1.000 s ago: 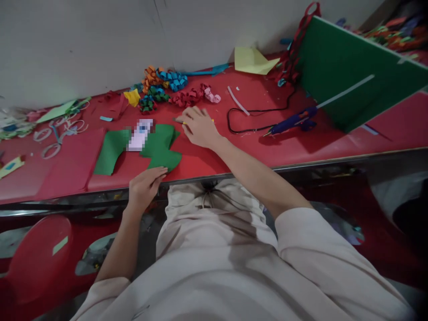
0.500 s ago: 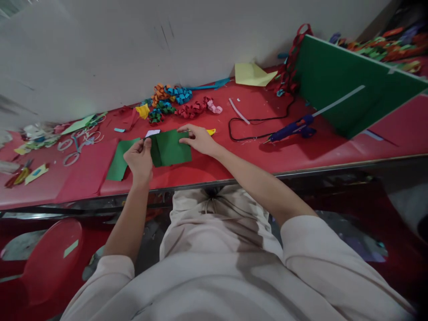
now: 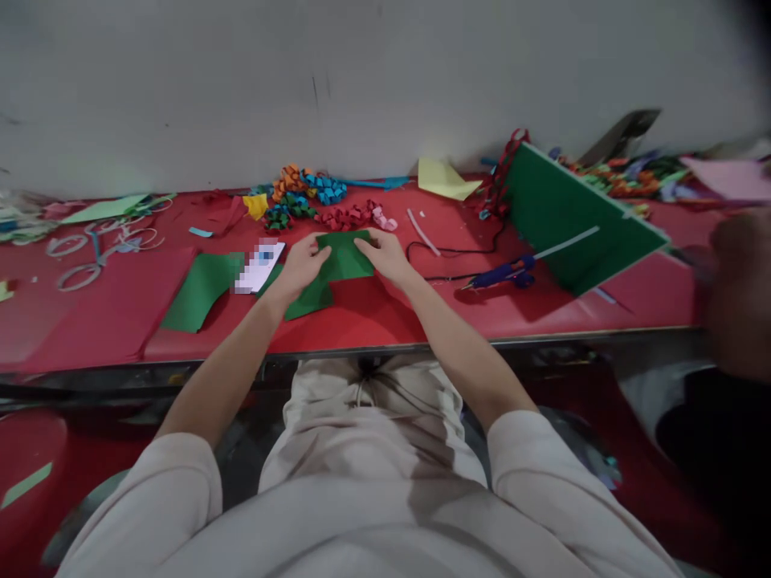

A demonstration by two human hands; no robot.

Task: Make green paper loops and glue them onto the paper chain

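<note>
Between my hands a piece of green paper (image 3: 345,250) is held up over the red table. My left hand (image 3: 303,263) grips its left edge, thumb on top. At its right edge my right hand (image 3: 385,253) pinches it between thumb and fingers. More green paper (image 3: 310,303) shows just below, partly under my left hand. Another curled green sheet (image 3: 201,293) lies further left, and a phone (image 3: 260,267) rests between that sheet and my left hand.
A blue glue gun (image 3: 499,274) with a black cord lies right, before a leaning green board (image 3: 578,217). Scissors (image 3: 96,253) and red sheets (image 3: 120,309) are left. Curled paper garlands (image 3: 307,193) lie behind my hands. A person's blurred arm (image 3: 744,297) shows far right.
The view has shifted. My hands have come closer together on the green paper, my left hand moving right and uncovering the phone. A person's arm has appeared at the right edge.
</note>
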